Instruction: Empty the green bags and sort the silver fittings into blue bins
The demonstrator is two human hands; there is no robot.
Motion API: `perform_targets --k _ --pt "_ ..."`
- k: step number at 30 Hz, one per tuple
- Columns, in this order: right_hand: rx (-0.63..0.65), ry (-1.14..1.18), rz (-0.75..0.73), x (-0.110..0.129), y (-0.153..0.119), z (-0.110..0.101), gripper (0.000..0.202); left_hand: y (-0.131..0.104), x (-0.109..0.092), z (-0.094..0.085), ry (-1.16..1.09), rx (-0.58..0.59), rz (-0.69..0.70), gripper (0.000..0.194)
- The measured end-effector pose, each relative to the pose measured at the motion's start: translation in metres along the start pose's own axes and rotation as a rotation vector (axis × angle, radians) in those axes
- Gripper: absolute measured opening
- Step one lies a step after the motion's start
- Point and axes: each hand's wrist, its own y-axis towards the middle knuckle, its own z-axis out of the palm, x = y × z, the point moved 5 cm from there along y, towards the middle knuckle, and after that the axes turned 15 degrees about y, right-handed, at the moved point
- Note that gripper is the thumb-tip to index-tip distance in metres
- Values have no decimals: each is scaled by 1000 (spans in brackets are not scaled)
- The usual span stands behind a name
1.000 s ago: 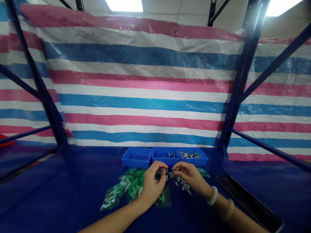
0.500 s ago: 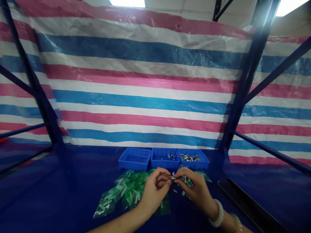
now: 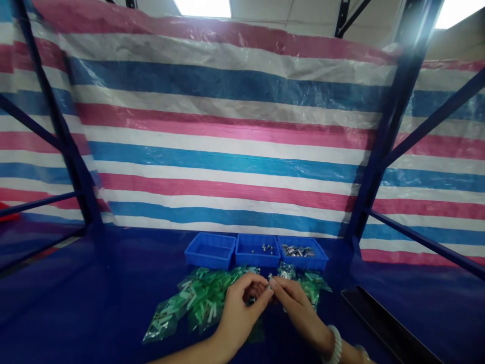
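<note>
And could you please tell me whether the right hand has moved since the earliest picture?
Yes. Judged against the middle blue tray, the right hand has moved back toward the wearer, away from the tray's front edge.

Blue tabletop, three blue bins in a row, green plastic packets, long dark object

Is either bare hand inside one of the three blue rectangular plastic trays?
No, the left hand and right hand meet in front of the trays at a small silvery metal piece.
</note>
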Motion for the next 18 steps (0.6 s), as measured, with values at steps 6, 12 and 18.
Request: perform_targets --k 6,12,18 --pt "8 -163 -142 17 8 -22 39 45 -13 -8 331 -105 172 4" --pt "185 -541 -158 13 17 -28 15 102 13 5 411 -42 122 26" --pt "297 -816 -162 -1 11 -15 18 69 10 -13 421 -34 128 26"
